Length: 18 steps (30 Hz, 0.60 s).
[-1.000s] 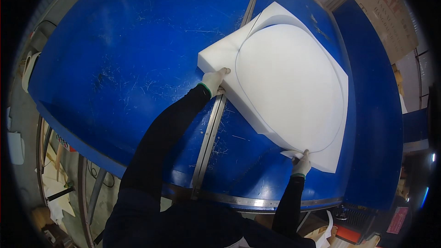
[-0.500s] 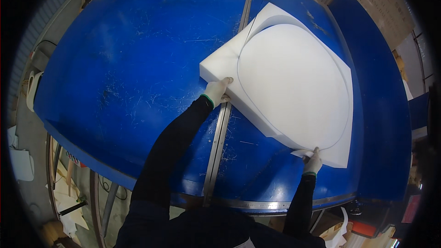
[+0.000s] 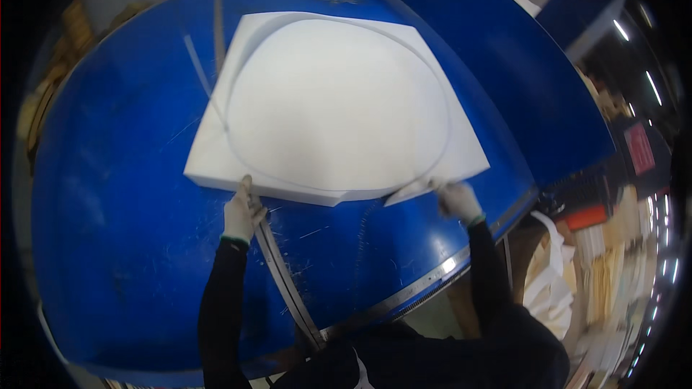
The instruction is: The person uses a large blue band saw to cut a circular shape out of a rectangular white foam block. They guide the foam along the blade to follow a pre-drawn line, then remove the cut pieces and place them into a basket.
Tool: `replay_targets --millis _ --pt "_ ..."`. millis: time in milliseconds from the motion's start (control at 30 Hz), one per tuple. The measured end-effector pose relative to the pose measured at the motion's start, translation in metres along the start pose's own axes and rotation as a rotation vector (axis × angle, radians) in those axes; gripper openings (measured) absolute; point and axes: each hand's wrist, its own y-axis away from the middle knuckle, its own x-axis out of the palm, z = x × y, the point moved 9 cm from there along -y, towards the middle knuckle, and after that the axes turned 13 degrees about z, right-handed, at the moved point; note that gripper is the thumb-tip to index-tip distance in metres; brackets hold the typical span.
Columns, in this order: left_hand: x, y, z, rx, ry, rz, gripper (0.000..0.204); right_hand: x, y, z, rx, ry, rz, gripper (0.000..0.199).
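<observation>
A thick white foam block [image 3: 339, 108] lies flat on the blue table, with a large rounded outline cut or marked in its top. My left hand [image 3: 244, 210], in a pale glove, grips its front edge near the left corner, thumb on top and fingers below. A loose flap of foam [image 3: 409, 191] sticks out from the front edge, right of the middle. Beside that flap is my right hand [image 3: 458, 202], also gloved and blurred by motion. Its fingers are curled closed, and what they hold is hidden.
A metal strip [image 3: 285, 284] runs across the blue table [image 3: 130, 245] toward me. Along the near right edge lies a metal rail [image 3: 425, 282]. A thin wire seems to meet the block's left side. White scraps [image 3: 551, 281] hang beyond the table at right.
My view has swung to the right. The foam block has turned so its front edge faces me more squarely. Both hands stay at that edge; the right one has moved slightly outward.
</observation>
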Motion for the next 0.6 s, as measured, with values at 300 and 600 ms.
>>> replay_targets --millis 300,600 --pt "0.089 0.018 0.046 0.003 -0.040 0.278 0.080 -0.149 -0.204 -0.011 0.022 0.235 -0.425 0.120" --pt "0.114 0.021 0.030 0.095 0.071 -0.143 0.099 -0.164 -0.282 -0.060 -0.058 0.421 -0.155 0.110"
